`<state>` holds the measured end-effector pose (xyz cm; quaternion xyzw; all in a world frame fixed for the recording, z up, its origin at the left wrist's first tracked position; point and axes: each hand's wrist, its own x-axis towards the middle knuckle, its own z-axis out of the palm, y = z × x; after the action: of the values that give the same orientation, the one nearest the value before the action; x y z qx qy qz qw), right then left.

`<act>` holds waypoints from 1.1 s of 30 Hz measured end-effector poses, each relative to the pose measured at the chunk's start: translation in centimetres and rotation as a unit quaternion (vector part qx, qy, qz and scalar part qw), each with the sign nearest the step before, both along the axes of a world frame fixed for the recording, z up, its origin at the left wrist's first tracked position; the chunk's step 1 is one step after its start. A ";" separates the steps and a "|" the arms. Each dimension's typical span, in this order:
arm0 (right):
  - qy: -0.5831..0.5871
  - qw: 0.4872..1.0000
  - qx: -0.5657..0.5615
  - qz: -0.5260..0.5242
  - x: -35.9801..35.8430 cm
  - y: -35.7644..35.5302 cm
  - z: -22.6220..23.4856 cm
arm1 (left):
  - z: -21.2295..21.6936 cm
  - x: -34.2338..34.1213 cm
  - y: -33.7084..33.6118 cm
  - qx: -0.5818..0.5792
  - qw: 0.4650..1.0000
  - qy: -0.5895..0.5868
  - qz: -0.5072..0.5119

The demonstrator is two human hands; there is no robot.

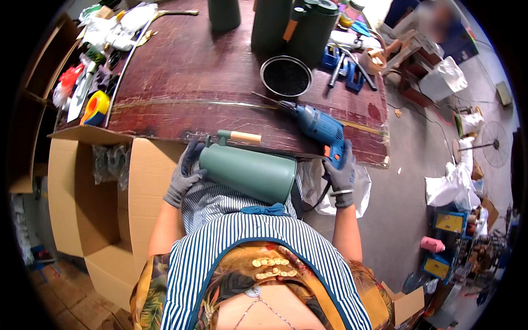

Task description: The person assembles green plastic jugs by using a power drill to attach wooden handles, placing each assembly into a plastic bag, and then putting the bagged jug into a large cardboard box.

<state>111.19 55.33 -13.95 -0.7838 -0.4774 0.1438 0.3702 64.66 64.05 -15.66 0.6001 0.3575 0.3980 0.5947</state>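
A green cylindrical jug (250, 171) lies on its side across my lap. Its handle, a green bracket with a pale wooden grip (245, 137), points toward the table. My left hand (187, 175), in a grey glove, is closed around the jug's left end. On the table's near edge rests a blue electric drill (319, 124), its long thin bit pointing to the far left. My gloved right hand (342, 173) is wrapped around the drill's handle, by the orange trigger. Beyond the drill stands a round dish (286, 77) with a silver rim and a dark inside.
Several dark green jugs (269, 25) stand at the back of the worn red table (170, 71). Blue tools (355, 76) and a small tub (374, 60) lie at its right. Tape rolls (95, 107) and plastic clutter sit left. An open cardboard box (104, 203) is beside me.
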 end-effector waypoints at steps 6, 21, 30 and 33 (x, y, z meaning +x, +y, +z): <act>0.444 0.896 0.032 0.001 -0.3 -2.0 -0.7 | 5.9 -1.0 2.2 -0.086 0.966 0.238 -0.057; 0.442 0.897 0.025 -0.002 -0.6 -2.3 -0.9 | 8.3 22.4 23.1 0.431 0.783 0.449 0.017; 0.449 0.893 0.026 -0.009 -0.4 -2.1 -0.7 | 9.3 23.6 22.6 0.410 0.750 0.518 -0.032; 0.438 0.898 0.034 -0.011 -0.4 -2.1 -1.4 | 9.3 23.6 20.3 0.377 0.823 0.415 -0.094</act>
<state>110.81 53.20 -15.30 -0.6338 -0.2635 0.4521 0.5696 88.21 84.35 -6.36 0.9166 0.3346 0.1570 0.1522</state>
